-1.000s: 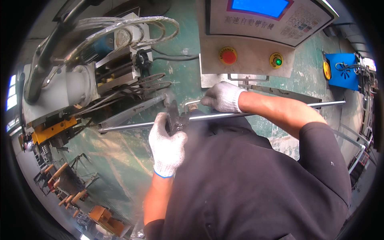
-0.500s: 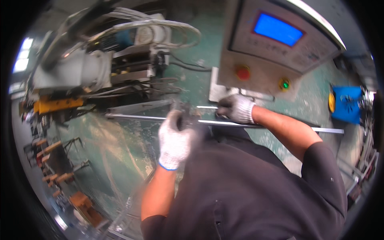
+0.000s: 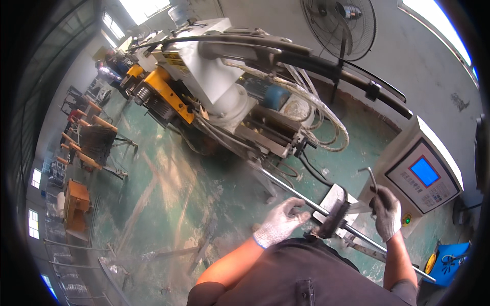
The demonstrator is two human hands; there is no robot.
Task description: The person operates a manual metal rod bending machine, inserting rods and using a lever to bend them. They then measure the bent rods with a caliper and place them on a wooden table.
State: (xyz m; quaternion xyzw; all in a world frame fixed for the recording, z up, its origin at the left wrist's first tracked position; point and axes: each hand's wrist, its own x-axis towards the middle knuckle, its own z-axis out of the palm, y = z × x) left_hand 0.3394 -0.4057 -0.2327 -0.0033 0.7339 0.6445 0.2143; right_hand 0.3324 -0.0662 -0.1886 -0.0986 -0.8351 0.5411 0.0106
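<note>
My right hand (image 3: 386, 210), in a white knit glove with dark palm and fingers, is closed around an L-shaped hex key (image 3: 372, 177). The key's bent end points up and left, beside the control box. My left hand (image 3: 282, 220), gloved the same way, has its thumb and fingers apart with nothing between them. It is just on the near side of a long shiny metal rail (image 3: 293, 193). A dark clamp-like block (image 3: 333, 219) sits on that rail between my hands; neither hand touches it. The block's underside is hidden.
A control box (image 3: 419, 171) with a blue screen and green-lit button stands at the right. A grey-and-yellow machine (image 3: 212, 81) with cables fills the far middle. A standing fan (image 3: 341, 25) is behind it. Stacked wooden-handled racks (image 3: 97, 140) stand left; a blue item (image 3: 451, 262) lies right.
The view has swung up and left, showing more of the machine. My left hand has come off the dark block, and my right hand has lifted away from the rail with the hex key.
</note>
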